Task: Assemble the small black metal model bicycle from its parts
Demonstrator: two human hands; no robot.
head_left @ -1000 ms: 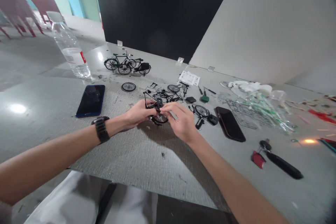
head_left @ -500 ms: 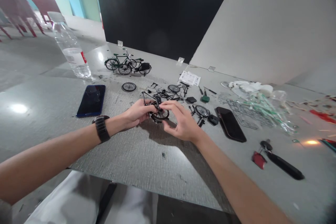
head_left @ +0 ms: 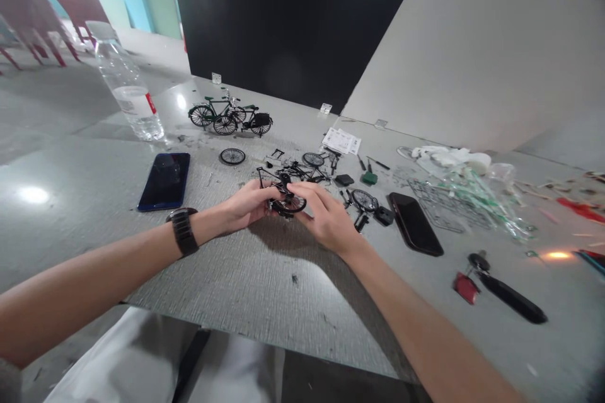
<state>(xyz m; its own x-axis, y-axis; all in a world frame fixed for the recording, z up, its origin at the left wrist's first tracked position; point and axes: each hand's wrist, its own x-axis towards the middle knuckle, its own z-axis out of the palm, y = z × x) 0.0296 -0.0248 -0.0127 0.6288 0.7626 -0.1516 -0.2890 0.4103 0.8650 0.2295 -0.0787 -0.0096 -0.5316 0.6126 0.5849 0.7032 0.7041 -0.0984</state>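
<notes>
A small black model bicycle frame with a spoked wheel (head_left: 292, 204) is held above the table between both hands. My left hand (head_left: 251, 203) is closed round its left side, the thumb on the frame. The fingers of my right hand (head_left: 324, 211) are bent against the right side of the same piece, near the wheel. Behind them lie black bicycle parts (head_left: 302, 170) and a loose wheel (head_left: 232, 156). Two model bicycles, one green (head_left: 202, 114) and one black (head_left: 261, 121), stand farther back.
A water bottle (head_left: 130, 97) and a blue phone (head_left: 165, 181) are at the left. On the right are a black phone (head_left: 416, 223), keys with a black holder (head_left: 513, 297), plastic bags (head_left: 491, 195) and thin tools (head_left: 378, 163). Paper sheets (head_left: 341, 140) lie near the black panel (head_left: 293, 25).
My right hand has shifted slightly, its fingers now lower and closer together against the model. The held wheel has tilted a little.
</notes>
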